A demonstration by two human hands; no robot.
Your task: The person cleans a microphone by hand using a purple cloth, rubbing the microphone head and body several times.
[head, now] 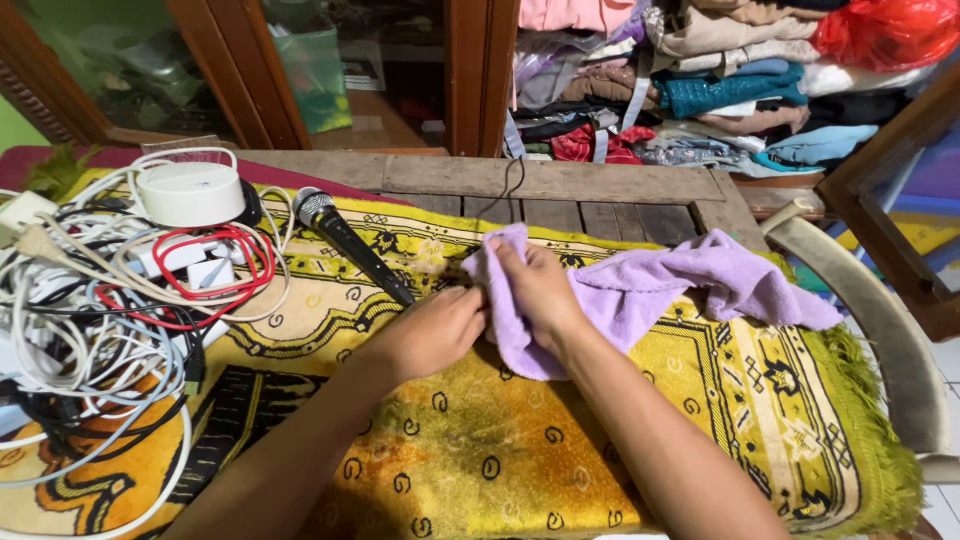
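Cloth: we saw a lilac towel point(640, 290) lying across the yellow patterned rug point(480, 450), its near end bunched under our hands and the rest trailing off to the right.
Right hand: our right hand point(538, 285) lay flat on the bunched end, fingers curled over its upper edge and gripping the fabric.
Left hand: our left hand point(435, 330) sat just beside it, fingertips pinching at the towel's left edge; how firmly they closed we could not tell.
Handling: we judged the towel light, soft and limp, sure to sag and fold wherever it was not supported, not slippery, not fragile.
Hold: we thought an edge or corner the best place to take it, one in each hand, so it would hang straight.
Microphone: a black microphone point(350, 245) with a silver head lay on the rug, its tail end close to our left hand.
Cables: a tangle of white, red and black cables point(120, 300) and a round white device point(190, 192) sat well to the left.
Background: folded clothes point(700, 80) were stacked on shelves beyond the wooden frame point(560, 180).
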